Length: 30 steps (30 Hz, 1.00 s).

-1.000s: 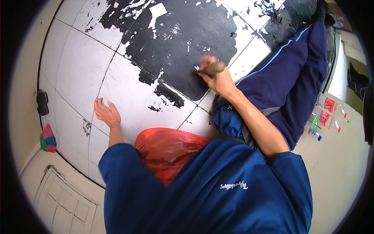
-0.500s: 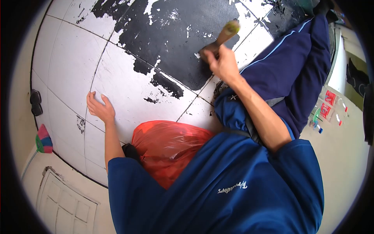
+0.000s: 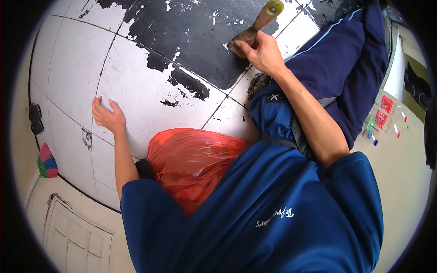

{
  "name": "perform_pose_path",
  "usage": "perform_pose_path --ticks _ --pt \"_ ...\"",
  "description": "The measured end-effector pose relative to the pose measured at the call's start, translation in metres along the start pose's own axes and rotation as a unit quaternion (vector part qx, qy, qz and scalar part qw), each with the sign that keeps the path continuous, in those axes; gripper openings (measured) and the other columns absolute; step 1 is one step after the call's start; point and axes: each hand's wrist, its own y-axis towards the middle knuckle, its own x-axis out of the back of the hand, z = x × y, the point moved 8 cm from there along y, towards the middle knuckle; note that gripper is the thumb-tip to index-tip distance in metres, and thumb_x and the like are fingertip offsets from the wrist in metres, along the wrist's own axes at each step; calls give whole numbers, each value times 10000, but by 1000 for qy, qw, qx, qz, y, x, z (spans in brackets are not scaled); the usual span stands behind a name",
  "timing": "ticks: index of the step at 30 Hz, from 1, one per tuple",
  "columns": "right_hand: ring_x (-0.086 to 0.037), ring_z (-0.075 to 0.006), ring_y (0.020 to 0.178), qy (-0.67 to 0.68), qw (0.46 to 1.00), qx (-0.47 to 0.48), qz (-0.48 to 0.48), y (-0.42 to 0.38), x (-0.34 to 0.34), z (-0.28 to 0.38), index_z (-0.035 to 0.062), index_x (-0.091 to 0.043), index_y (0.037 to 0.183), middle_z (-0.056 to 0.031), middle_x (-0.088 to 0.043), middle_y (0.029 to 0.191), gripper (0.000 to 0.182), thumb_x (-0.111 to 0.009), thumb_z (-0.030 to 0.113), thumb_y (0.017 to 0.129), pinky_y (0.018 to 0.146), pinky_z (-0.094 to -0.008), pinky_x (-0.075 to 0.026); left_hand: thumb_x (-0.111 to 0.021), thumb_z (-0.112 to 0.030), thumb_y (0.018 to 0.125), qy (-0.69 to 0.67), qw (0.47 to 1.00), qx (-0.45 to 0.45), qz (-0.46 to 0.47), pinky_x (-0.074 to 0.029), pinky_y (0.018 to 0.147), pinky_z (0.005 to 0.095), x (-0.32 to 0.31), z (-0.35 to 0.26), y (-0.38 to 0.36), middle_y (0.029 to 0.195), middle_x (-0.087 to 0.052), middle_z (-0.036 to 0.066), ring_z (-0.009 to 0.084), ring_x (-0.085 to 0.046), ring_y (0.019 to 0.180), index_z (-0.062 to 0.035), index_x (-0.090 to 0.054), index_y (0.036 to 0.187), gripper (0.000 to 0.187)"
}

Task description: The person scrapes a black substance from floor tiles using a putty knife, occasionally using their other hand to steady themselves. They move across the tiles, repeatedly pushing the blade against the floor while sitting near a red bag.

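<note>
My right hand grips a scraper near its rusty blade, with the yellow-green handle end pointing up and away. The blade rests at the black coating on the white floor tiles. My left hand lies on a white tile with its fingers spread and nothing in it. Ragged black patches show between the two hands. A red plastic bag sits against my body, nearer to me than both hands.
Dark slippers and a pink, blue and green woven item are at the far left. A white door shows at lower left. My bent leg is beside my right forearm. Plastic bottles stand at the right.
The view has shifted slightly, so the floor appears lower-left to upper-left of before. The scraper's handle has tilted a little more upright, and my right hand stays closed on it.
</note>
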Motion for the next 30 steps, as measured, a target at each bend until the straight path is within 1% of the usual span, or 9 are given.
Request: perform_pose_path --ticks 5,7,9,12,15,19,23,27,30 --pt "-707 -385 704 24 999 -44 -20 1 3 -1 -84 -643 856 -256 -693 762 328 -762 221 837 640 -423 -539 -591 -293 942 5 1000 -8 -7 -236 1132 535 -1 3 -4 1432 -495 77 303 -409 1367 -135 -514 1355 449" --pt "-693 -406 697 -61 997 50 -5 -5 -4 16 -64 -628 836 -255 -680 737 305 -757 212 832 641 -435 -538 -595 -288 939 12 1000 -2 -5 -238 1132 536 -3 2 0 1430 -497 76 302 -410 1366 -137 -514 1355 450" --pt "-668 -449 713 -23 999 45 1 -1 -4 14 -56 -625 843 -274 -661 739 290 -747 207 838 646 -463 -533 -595 -293 930 3 1000 -3 -2 -231 1135 534 -4 4 2 1439 -489 69 302 -403 1369 -128 -518 1339 447" --pt "-643 -478 727 19 999 -43 -25 5 9 1 -51 -618 845 -285 -646 736 278 -736 200 844 652 -478 -528 -593 -298 927 -3 1000 -6 -4 -229 1135 535 -6 2 2 1441 -485 65 301 -399 1371 -124 -521 1331 446" --pt "-664 -443 706 -61 996 57 17 -5 -5 23 -52 -644 866 -259 -666 736 263 -730 196 848 646 -454 -533 -593 -301 927 -4 1000 -8 1 -229 1134 538 -3 4 -1 1439 -487 65 299 -398 1372 -126 -522 1332 447" --pt "-701 -342 671 -28 999 -18 -43 2 8 4 -34 -688 938 -216 -693 746 246 -754 189 859 616 -381 -539 -598 -297 925 -2 1000 -11 2 -230 1132 538 -5 3 2 1437 -487 70 299 -394 1374 -127 -523 1332 447" --pt "-684 -412 721 -54 992 103 57 -9 -7 34 -48 -672 931 -239 -692 774 234 -707 173 861 675 -446 -542 -602 -293 924 -5 1000 -13 -3 -233 1129 537 -3 3 2 1434 -488 75 301 -393 1374 -126 -523 1332 448" --pt "-671 -436 738 -47 996 -74 3 0 5 8 -38 -657 933 -239 -688 777 215 -696 161 861 699 -476 -540 -602 -295 924 -9 1000 -10 -1 -235 1129 533 -6 4 1 1433 -488 74 301 -394 1372 -126 -520 1335 451" --pt "-692 -357 683 -46 998 17 32 -6 0 26 -68 -661 883 -239 -691 751 290 -737 212 869 647 -407 -540 -600 -297 926 -6 1000 -14 1 -240 1127 529 -4 5 0 1430 -491 74 301 -398 1368 -126 -521 1333 448"
